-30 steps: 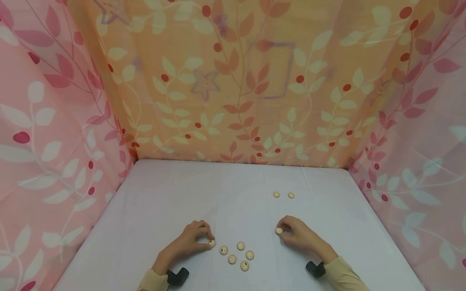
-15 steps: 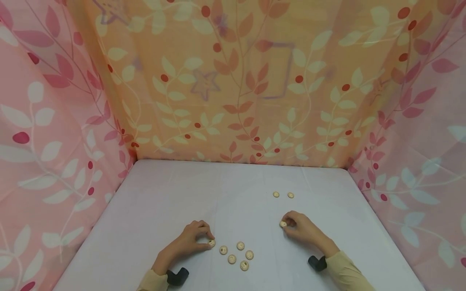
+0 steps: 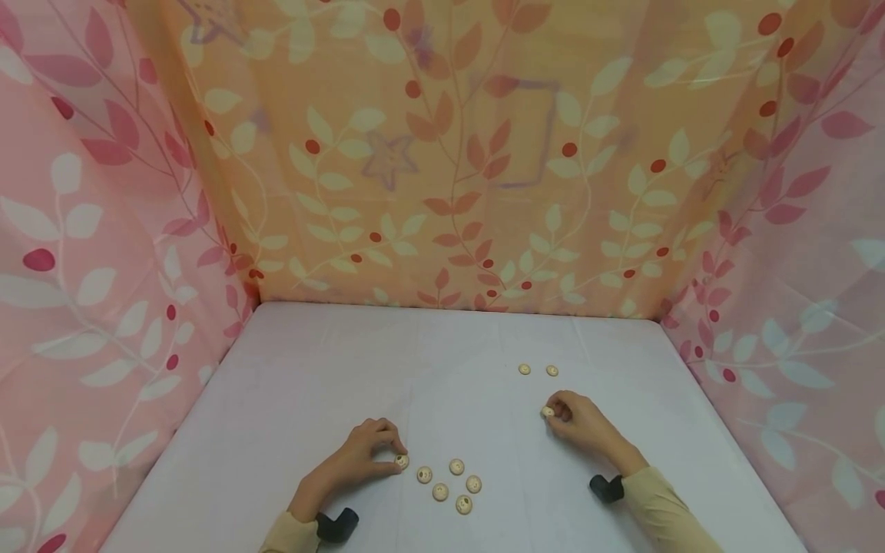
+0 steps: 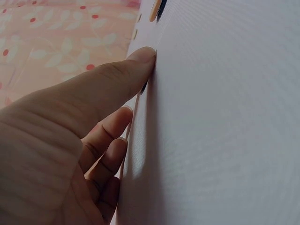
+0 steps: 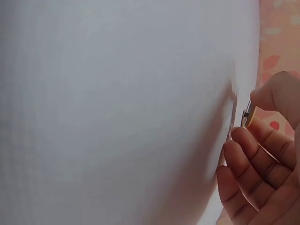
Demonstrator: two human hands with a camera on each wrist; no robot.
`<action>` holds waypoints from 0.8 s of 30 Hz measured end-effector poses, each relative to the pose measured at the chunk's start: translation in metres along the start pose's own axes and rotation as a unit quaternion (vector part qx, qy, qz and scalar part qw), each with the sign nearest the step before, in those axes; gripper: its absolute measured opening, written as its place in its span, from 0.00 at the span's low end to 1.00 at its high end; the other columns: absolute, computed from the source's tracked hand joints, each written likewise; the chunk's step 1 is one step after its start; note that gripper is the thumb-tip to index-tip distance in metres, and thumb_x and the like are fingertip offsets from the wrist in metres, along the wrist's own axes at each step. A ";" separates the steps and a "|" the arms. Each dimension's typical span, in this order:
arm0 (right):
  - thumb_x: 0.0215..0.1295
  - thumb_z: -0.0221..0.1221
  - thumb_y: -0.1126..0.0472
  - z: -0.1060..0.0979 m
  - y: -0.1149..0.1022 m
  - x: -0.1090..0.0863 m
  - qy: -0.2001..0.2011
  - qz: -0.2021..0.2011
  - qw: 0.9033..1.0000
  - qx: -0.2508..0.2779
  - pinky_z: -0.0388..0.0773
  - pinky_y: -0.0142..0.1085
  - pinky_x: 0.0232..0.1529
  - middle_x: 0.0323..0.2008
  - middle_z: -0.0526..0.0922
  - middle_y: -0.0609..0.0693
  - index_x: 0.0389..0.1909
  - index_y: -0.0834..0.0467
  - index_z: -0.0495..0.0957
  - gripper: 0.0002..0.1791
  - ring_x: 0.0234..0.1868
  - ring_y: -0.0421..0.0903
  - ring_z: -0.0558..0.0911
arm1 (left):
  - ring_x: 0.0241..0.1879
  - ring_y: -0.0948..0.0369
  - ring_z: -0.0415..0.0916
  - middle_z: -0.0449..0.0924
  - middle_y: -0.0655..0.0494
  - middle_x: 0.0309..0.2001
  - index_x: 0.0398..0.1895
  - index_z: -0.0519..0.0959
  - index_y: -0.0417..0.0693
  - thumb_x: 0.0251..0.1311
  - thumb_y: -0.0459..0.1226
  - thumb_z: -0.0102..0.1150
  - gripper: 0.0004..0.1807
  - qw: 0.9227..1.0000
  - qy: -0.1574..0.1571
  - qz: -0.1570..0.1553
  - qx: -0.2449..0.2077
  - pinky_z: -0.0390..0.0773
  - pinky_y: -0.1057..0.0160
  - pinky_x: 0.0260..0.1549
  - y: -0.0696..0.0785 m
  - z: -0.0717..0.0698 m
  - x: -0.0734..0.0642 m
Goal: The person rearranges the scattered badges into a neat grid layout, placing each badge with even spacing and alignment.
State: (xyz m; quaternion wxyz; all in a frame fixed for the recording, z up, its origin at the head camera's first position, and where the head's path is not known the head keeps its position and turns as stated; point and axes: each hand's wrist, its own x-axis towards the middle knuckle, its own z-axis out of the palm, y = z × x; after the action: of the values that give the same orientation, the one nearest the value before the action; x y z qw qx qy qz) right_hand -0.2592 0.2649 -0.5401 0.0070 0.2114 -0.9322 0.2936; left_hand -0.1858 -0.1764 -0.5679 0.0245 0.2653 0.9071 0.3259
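My left hand (image 3: pixel 362 453) rests on the white table with thumb and index finger about the edges of a small round wooden disc (image 3: pixel 402 461) that bears a printed face. In the left wrist view the thumb (image 4: pixel 124 72) hides most of that disc. My right hand (image 3: pixel 584 422), farther forward and to the right, pinches another small disc (image 3: pixel 548 412) between thumb and fingers. The right wrist view shows this disc (image 5: pixel 250 115) edge-on, held off the cloth. Two similar discs, a left one (image 3: pixel 525 369) and a right one (image 3: pixel 552 370), lie side by side beyond the right hand.
Several more face discs, one of them nearest the front (image 3: pixel 464 504), lie in a loose group between the hands. The white tabletop (image 3: pixel 332 353) is bordered by a patterned orange curtain (image 3: pixel 456 153) behind and pink curtains on both sides.
My right hand has moved forward and to the right with its disc, towards the two discs at the back. The left hand and the other discs stay where they were.
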 end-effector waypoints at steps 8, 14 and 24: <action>0.51 0.65 0.64 -0.005 0.012 0.004 0.022 0.018 1.000 -0.011 0.69 0.29 0.27 0.24 0.73 0.41 0.33 0.56 0.77 0.09 0.25 0.36 0.70 | 0.43 0.68 0.63 0.68 0.76 0.41 0.34 0.78 0.73 0.48 0.54 0.64 0.09 1.000 0.005 0.006 -0.001 0.62 0.55 0.46 -0.001 0.000 0.000; 0.51 0.65 0.63 -0.010 0.018 0.008 0.031 0.026 0.999 -0.014 0.68 0.29 0.26 0.24 0.73 0.42 0.33 0.57 0.77 0.09 0.24 0.37 0.70 | 0.43 0.68 0.63 0.68 0.76 0.41 0.34 0.79 0.73 0.47 0.53 0.66 0.10 1.000 0.004 0.002 -0.001 0.62 0.55 0.47 0.000 0.000 0.000; 0.54 0.63 0.62 -0.018 0.031 0.014 0.039 0.055 0.998 -0.016 0.68 0.30 0.26 0.25 0.74 0.46 0.34 0.60 0.76 0.09 0.26 0.40 0.70 | 0.42 0.68 0.63 0.69 0.75 0.40 0.34 0.79 0.71 0.47 0.52 0.66 0.10 1.000 0.005 0.003 -0.005 0.61 0.55 0.47 0.002 -0.002 0.000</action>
State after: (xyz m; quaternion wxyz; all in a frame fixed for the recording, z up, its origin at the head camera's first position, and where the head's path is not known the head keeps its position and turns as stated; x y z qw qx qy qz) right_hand -0.2865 0.2919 -0.5403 0.0306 0.1483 -0.9460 0.2865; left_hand -0.1851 -0.1763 -0.5654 0.0209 0.2660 0.9049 0.3317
